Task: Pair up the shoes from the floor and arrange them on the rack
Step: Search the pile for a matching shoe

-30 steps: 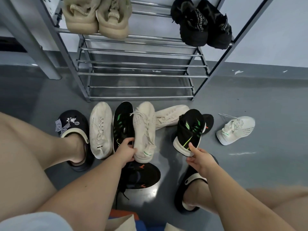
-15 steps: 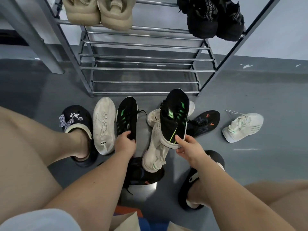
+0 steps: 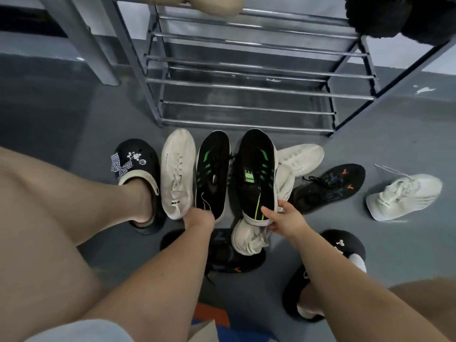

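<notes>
View from the head camera, looking down at the floor before the rack (image 3: 246,95). The right hand (image 3: 283,218) pinches the heel of a black shoe with green stripes (image 3: 257,174), thumb on top and fingers beneath, holding it just beside its mate (image 3: 213,174); the left hand (image 3: 199,218) grips the heel of that mate, fingers curled out of sight under the wrist. The two black-and-green shoes lie parallel, toes toward the rack — a pair assembled but not yet shelved.

Progress, as judged from the layout: a beige pair (image 3: 209,3) and a dark pair (image 3: 394,18) already sit on an upper shelf at the frame's top edge; the lower shelves show only bare bars. On the floor there remain a cream shoe (image 3: 177,174) left of the held pair, further cream shoes (image 3: 299,157) partly under the right-hand shoe, a black shoe with orange marks (image 3: 330,188), another (image 3: 234,257) under the forearms, and a white sneaker (image 3: 404,196) lying well apart on the right. Most of the sorting is thus still to do.
</notes>
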